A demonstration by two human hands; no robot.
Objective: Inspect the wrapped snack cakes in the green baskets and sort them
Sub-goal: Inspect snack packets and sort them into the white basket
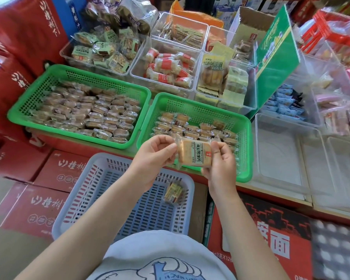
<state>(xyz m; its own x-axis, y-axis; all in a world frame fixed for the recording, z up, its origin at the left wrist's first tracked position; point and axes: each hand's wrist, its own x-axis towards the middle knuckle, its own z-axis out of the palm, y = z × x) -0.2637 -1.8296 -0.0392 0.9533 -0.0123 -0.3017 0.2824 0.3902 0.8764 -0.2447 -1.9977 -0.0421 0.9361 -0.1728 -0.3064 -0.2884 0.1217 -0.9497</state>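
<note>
Wrapped snack cake (194, 153): I hold it by both ends over the right green plastic basket (245, 138).
Left hand (156, 152): pinching its wrapper.
Right hand (220, 160): gripping it.
Grey slotted basket (129, 199): one packet (173, 192) inside.

2 green baskets (79, 107) w/ maybe 70+ cakes, 1 grey basket (127, 199) w/ 1 pack (173, 192).

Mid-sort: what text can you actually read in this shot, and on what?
"海玉烤馍片": held snack pack; the first two characters are uncertain.
"山楂树": red carton, lower left.
"面" and "3克X12": red box, lower right; cut off.
Green sign and other snack wrappers: too blurred to read.
</note>
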